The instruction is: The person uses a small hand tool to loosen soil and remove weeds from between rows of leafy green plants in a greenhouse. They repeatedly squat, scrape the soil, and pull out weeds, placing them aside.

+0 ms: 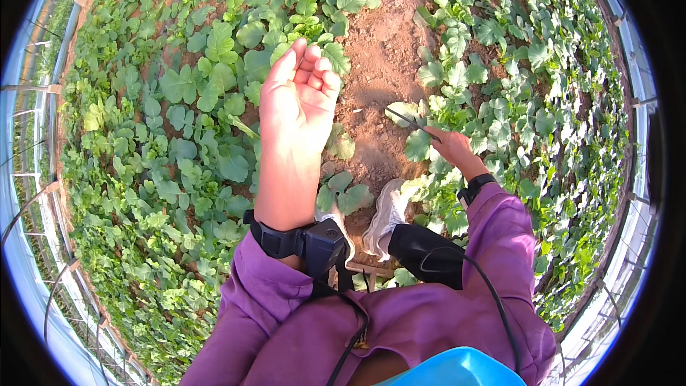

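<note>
My left hand (302, 91) is raised palm up over the leafy green plants (220, 80) on the left. Its fingers are curled and nothing shows in them. To the right, my right hand (454, 146) is closed around a thin dark metal tool (412, 124), perhaps a knife. The tool's tip points up and left, over a pale leaf (403, 112) at the edge of the right-hand plants (455, 75). A small white scrap (357, 111) lies on the soil left of the tip. Black straps with devices circle both wrists.
A bare soil path (383, 53) runs between the two planted beds. My pale shoes (387, 214) stand on it, close to low leaves (353, 198). Black cables (496, 289) hang over my purple clothing. Plastic-covered greenhouse sides with hoops (40, 171) curve along both edges.
</note>
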Demonstrator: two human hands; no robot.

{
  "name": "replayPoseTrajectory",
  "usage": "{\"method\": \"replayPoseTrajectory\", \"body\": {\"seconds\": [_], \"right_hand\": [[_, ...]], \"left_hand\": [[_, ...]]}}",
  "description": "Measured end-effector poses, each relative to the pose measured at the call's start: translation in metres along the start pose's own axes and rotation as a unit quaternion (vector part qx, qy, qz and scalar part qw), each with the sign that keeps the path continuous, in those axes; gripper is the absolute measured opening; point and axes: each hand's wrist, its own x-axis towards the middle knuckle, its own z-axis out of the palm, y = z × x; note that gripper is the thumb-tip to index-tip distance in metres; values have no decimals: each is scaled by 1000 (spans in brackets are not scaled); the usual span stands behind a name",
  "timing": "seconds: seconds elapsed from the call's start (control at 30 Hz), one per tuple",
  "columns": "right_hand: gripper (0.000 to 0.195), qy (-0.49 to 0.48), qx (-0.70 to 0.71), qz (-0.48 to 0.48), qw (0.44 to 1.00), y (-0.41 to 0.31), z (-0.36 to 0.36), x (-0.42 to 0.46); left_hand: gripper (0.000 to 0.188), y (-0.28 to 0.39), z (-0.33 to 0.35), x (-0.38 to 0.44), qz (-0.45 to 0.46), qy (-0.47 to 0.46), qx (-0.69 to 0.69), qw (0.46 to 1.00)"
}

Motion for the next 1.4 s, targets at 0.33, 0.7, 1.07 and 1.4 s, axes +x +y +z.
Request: {"method": "replayPoseTrajectory", "body": {"seconds": [0.33, 0.7, 1.07, 1.4], "right_hand": [[46, 112, 60, 104, 986, -45, -21, 117], [45, 183, 347, 103, 914, -39, -64, 119], [37, 195, -170, -110, 960, -58, -219, 24], [36, 278, -181, -204, 921, -21, -216, -80]], "left_hand": [[15, 3, -4, 7, 17, 24, 41, 999], [16, -15, -3, 17, -37, 21, 26, 999], [13, -35, 4, 9, -12, 80, 51, 995], [16, -14, -7, -22, -36, 36, 367, 929]]}}
